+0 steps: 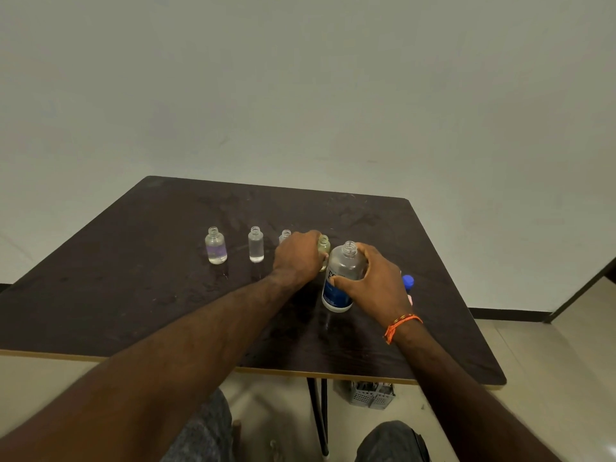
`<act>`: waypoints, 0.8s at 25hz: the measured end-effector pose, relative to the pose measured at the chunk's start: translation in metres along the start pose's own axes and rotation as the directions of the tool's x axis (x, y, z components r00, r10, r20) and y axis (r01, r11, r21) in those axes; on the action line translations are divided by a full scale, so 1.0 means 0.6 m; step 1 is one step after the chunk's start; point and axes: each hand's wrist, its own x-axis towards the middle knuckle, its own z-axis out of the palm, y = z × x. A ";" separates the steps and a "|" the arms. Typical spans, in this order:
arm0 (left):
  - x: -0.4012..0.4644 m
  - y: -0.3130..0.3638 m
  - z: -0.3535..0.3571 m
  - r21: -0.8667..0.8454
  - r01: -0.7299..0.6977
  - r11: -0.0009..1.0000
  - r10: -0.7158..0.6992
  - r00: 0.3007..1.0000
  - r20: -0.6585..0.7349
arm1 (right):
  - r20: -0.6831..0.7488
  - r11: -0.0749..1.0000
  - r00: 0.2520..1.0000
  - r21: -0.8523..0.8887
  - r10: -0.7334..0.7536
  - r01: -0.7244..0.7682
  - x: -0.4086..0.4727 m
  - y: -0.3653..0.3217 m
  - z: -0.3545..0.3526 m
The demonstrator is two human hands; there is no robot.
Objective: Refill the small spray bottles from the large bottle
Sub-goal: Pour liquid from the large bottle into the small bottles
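Observation:
Several small uncapped bottles stand in a row on the dark table [133, 295]. The leftmost [216, 245] has a purple label, then comes a clear one [256, 244]. A third [285, 235] shows only its neck behind my left hand [297, 256]. My left hand grips the fourth, a yellowish small bottle [324, 245], mostly hidden by the fingers. My right hand [375, 278] grips the large open bottle [341, 278] with a blue label, standing upright on the table just right of the yellowish one.
A blue cap [408, 281] and something pink [410, 299] peek out behind my right hand. A grey crate [371, 395] sits on the floor under the table's front edge, beside the table leg [318, 415]. My knees are below.

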 end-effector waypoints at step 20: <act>-0.038 -0.011 -0.034 -0.113 0.000 0.994 0.014 0.993 0.119 | -0.004 1.000 1.000 -0.007 -0.001 0.001 -0.006 -0.011 -0.001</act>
